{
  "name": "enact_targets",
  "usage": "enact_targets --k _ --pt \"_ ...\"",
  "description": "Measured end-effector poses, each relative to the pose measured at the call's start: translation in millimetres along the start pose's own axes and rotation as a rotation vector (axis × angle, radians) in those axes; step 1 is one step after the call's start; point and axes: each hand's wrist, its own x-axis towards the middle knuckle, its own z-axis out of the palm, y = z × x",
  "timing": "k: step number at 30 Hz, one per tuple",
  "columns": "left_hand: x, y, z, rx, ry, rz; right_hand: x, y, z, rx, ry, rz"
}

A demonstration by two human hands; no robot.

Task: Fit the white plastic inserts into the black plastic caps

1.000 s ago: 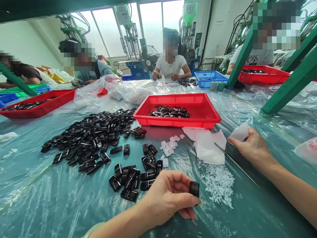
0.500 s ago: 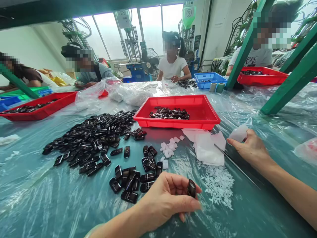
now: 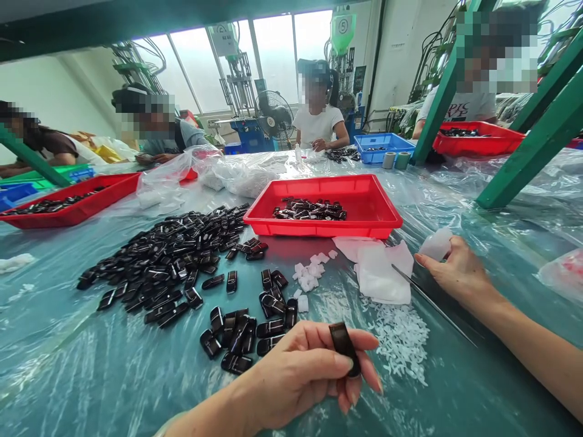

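Note:
My left hand (image 3: 300, 376) is closed on a glossy dark plastic piece (image 3: 345, 350), pinched between thumb and fingers with its long smooth side showing. Loose dark pieces (image 3: 237, 331) lie just beyond that hand. My right hand (image 3: 464, 273) grips a white cloth-like wad (image 3: 436, 244) at the right; its exact kind is unclear. Between the hands, thin metal tweezers (image 3: 432, 302) rest with one end on a folded white cloth (image 3: 382, 273). Small white slivers (image 3: 403, 343) are scattered beside them, and white square bits (image 3: 310, 274) lie farther left.
A large heap of dark pieces (image 3: 168, 255) spreads at the left. Behind it all stands a red tray (image 3: 323, 229) holding more pieces. A green post (image 3: 528, 133) rises at the right. Plastic film covers the table, and several co-workers sit across it.
My left hand has turned the dark piece from a short end-on view to its long side, and its fingers have extended a little. My right hand keeps its grip on the white wad.

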Motion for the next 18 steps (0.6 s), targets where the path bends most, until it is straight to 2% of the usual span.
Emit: enact_targets --k 13,18 --pt "0.2 -2.9 0.7 0.131 0.043 -0.033 -2.9 1.6 -1.7 0.016 0.006 -0.052" --pt "-0.3 -3.0 1.0 0.143 0.052 -0.046 -5.0 2.9 -5.8 0.037 0.108 -0.142"
